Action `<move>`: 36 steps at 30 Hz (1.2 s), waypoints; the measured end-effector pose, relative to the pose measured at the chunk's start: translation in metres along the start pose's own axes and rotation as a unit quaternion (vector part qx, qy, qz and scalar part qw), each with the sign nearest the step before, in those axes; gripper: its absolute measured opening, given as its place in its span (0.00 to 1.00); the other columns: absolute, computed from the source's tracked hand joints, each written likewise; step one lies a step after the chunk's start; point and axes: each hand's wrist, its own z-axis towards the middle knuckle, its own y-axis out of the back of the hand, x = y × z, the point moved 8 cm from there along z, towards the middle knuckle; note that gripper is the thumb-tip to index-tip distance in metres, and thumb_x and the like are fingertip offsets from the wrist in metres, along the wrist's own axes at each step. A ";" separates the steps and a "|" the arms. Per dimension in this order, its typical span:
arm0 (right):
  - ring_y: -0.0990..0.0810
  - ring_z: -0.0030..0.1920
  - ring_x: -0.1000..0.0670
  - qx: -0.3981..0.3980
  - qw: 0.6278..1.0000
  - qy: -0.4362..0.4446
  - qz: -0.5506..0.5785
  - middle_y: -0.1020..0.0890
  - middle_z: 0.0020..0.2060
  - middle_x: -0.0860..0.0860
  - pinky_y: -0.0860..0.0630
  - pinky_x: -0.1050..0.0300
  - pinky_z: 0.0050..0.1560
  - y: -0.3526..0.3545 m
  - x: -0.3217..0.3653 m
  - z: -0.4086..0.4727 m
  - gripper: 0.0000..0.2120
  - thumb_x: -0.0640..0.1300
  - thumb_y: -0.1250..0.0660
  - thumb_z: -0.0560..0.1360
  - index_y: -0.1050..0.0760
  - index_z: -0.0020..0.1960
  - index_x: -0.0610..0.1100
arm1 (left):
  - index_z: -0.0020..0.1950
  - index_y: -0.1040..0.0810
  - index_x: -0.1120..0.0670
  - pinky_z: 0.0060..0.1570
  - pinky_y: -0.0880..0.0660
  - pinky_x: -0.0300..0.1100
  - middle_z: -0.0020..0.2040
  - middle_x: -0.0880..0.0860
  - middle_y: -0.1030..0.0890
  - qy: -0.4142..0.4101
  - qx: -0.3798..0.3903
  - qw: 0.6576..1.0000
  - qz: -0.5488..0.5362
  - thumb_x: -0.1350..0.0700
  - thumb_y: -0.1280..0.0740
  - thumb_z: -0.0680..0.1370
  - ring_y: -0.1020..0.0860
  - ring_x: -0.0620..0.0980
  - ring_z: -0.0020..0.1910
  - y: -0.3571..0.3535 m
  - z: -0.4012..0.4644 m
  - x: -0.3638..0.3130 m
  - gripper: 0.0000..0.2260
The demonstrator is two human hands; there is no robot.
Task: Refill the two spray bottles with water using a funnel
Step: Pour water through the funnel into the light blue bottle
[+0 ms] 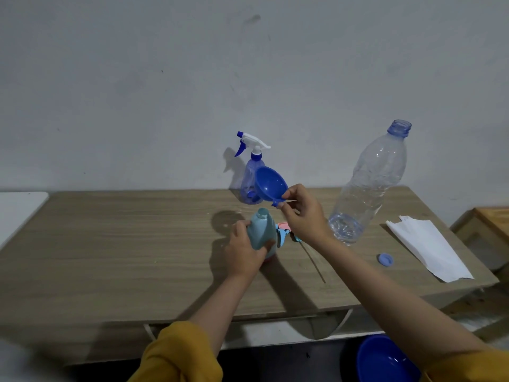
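Mustard sleeves (176, 354) nearest, the left hand (242, 249) clasps the uncapped pale-blue spray bottle (261, 230) mid-bench (110, 244) while the right hand (303, 213) pinches the blue funnel (270, 184) above it, unseated; the far trigger bottle (252, 177) stays capped, the water bottle (369, 183) nearly empty, so neither looks refilled.

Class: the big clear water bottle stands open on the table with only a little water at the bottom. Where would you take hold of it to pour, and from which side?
Grip the water bottle around its mid-body, fingers wrapping the ribbed wall, probably from the right side: the right hand is nearest once it sets down the funnel. The bottle stands upright and uncapped, so avoid the neck.
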 end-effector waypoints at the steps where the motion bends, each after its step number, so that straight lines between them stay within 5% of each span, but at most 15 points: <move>1: 0.19 0.43 0.55 0.002 1.000 0.000 0.001 0.20 0.43 0.53 0.23 0.62 0.43 0.001 -0.002 0.000 0.06 0.37 0.32 0.75 0.28 0.46 0.45 | 0.57 0.33 0.52 0.38 0.32 0.41 0.54 0.51 0.24 0.000 0.000 1.000 -0.001 0.44 0.25 0.66 0.22 0.53 0.48 0.000 0.000 0.000 0.27; 7: 0.17 0.45 0.49 0.005 1.000 -0.005 0.019 0.18 0.44 0.48 0.19 0.54 0.46 0.014 0.000 0.000 0.07 0.37 0.33 0.76 0.28 0.47 0.48 | 0.58 0.33 0.53 0.39 0.27 0.44 0.55 0.52 0.24 -0.011 -0.006 1.000 0.008 0.45 0.24 0.66 0.22 0.54 0.49 0.000 0.000 -0.001 0.28; 12: 0.17 0.44 0.50 0.020 1.000 -0.003 -0.006 0.18 0.45 0.50 0.20 0.60 0.40 0.020 0.004 -0.005 0.07 0.38 0.33 0.76 0.28 0.48 0.47 | 0.58 0.33 0.53 0.40 0.24 0.46 0.56 0.52 0.25 -0.007 -0.011 1.000 0.006 0.45 0.24 0.65 0.22 0.54 0.49 0.002 -0.002 -0.003 0.28; 21: 0.19 0.44 0.53 0.053 0.994 0.038 -0.082 0.19 0.43 0.54 0.19 0.56 0.46 0.005 0.006 -0.007 0.05 0.38 0.33 0.76 0.27 0.48 0.46 | 0.57 0.32 0.54 0.39 0.33 0.41 0.55 0.52 0.25 -0.006 -0.015 1.000 -0.011 0.46 0.24 0.66 0.23 0.53 0.50 0.003 -0.003 -0.005 0.27; 30: 0.19 0.47 0.52 0.052 0.995 0.035 -0.084 0.20 0.49 0.51 0.21 0.59 0.46 0.008 -0.003 -0.014 0.09 0.38 0.33 0.76 0.25 0.54 0.46 | 0.55 0.32 0.55 0.37 0.28 0.44 0.53 0.53 0.25 -0.010 -0.023 1.000 -0.007 0.47 0.23 0.65 0.23 0.55 0.48 0.002 -0.002 -0.003 0.27; 36: 0.21 0.46 0.55 -0.049 0.988 0.101 -0.101 0.22 0.49 0.54 0.25 0.67 0.48 0.032 0.005 -0.029 0.13 0.33 0.34 0.74 0.25 0.57 0.43 | 0.55 0.34 0.55 0.42 0.24 0.46 0.54 0.54 0.25 0.008 -0.019 0.998 -0.051 0.50 0.23 0.66 0.23 0.55 0.52 -0.001 -0.003 -0.001 0.27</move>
